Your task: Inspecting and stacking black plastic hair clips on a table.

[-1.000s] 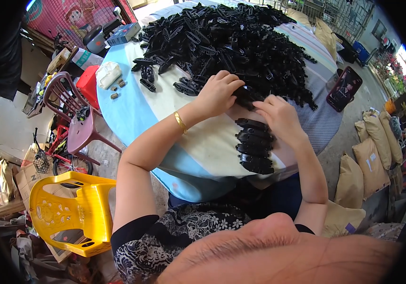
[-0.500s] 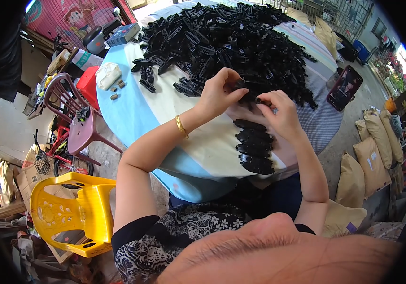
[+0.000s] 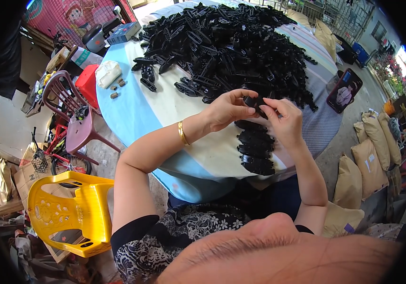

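Both hands pinch one small black plastic part (image 3: 255, 101) above the round table (image 3: 132, 113): left hand (image 3: 229, 110) and right hand (image 3: 284, 122) close their fingertips on it. A row of glossy oblong pieces (image 3: 255, 151) lies beneath; a jagged black heap (image 3: 231, 42) sits behind

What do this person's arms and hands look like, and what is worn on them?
Both forearms are bare, with no gloves on the left hand or the right hand. A gold bangle circles the left wrist. Short dark sleeves with a black-and-white floral pattern end above the elbows. No rings are clearly visible.
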